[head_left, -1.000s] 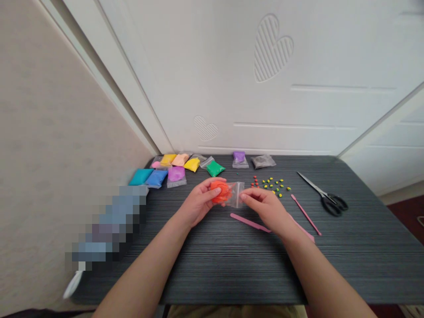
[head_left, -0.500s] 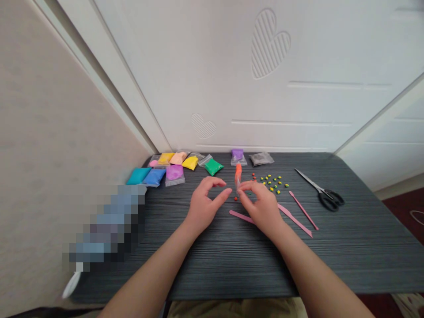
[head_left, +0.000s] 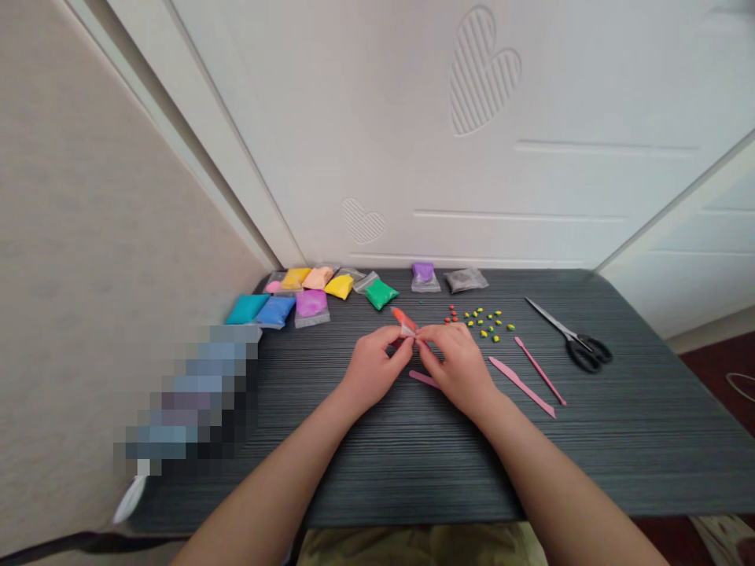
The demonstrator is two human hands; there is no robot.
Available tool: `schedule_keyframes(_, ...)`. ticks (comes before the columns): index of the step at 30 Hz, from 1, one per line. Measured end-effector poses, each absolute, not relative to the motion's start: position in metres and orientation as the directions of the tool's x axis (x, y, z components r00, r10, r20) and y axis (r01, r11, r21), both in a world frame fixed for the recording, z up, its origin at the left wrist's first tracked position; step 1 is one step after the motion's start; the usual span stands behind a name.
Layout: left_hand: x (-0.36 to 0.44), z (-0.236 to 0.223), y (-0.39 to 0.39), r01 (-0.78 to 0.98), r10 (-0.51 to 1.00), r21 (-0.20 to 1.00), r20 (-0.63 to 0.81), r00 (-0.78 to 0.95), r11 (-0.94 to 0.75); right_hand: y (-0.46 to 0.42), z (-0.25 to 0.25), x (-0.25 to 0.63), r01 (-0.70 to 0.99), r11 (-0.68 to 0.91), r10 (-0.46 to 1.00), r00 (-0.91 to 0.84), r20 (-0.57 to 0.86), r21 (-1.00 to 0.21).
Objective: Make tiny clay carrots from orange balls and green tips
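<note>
Both my hands meet over the middle of the dark table (head_left: 413,464). My left hand (head_left: 374,369) and my right hand (head_left: 457,365) pinch the clear end of a small plastic bag of orange clay (head_left: 403,319), which sticks up and away from my fingertips. A pink flat tool (head_left: 423,378) lies on the table just under my hands, partly hidden by the right one.
Several coloured clay bags (head_left: 312,292) line the back left, with a purple bag (head_left: 424,273) and a grey bag (head_left: 465,279) further right. Small yellow and red clay bits (head_left: 484,322), two pink tools (head_left: 522,376) and scissors (head_left: 569,339) lie right.
My left hand let go of the orange bag, opened, then came back to pinch it beside my right hand. The bag turned from lying flat to edge-on.
</note>
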State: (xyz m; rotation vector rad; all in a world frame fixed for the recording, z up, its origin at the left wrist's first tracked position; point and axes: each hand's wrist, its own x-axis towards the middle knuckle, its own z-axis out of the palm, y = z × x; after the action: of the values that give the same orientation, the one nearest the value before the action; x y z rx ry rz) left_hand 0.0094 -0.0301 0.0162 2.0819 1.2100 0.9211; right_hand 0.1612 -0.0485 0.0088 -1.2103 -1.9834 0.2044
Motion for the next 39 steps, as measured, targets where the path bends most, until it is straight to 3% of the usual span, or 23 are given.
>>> schedule_keyframes(12,0.009,0.023,-0.032,0.515,0.825,0.653,0.353,0.441,-0.555,-0.049,0.012,0.159,0.730,0.434,0.864,-0.173,0.472,-0.528)
schedule_keyframes(19,0.008,0.028,-0.034,0.470,0.807,0.671,0.363,0.466,-0.573,-0.053,0.019,0.156,0.706,0.381,0.895,-0.119,0.431,-0.597)
schedule_keyframes(28,0.006,0.030,-0.036,0.366,0.834,0.788,0.315,0.453,-0.496,-0.055,0.023,0.156,0.680,0.382,0.902,-0.128,0.412,-0.626)
schedule_keyframes(33,0.006,0.027,-0.035,0.347,0.856,0.820,0.297,0.423,-0.456,-0.054,0.025,0.160,0.665,0.421,0.891,-0.173,0.421,-0.617)
schedule_keyframes(39,0.007,0.024,-0.034,0.383,0.839,0.776,0.328,0.434,-0.502,-0.048,0.024,0.166,0.674,0.480,0.862,-0.242,0.446,-0.562)
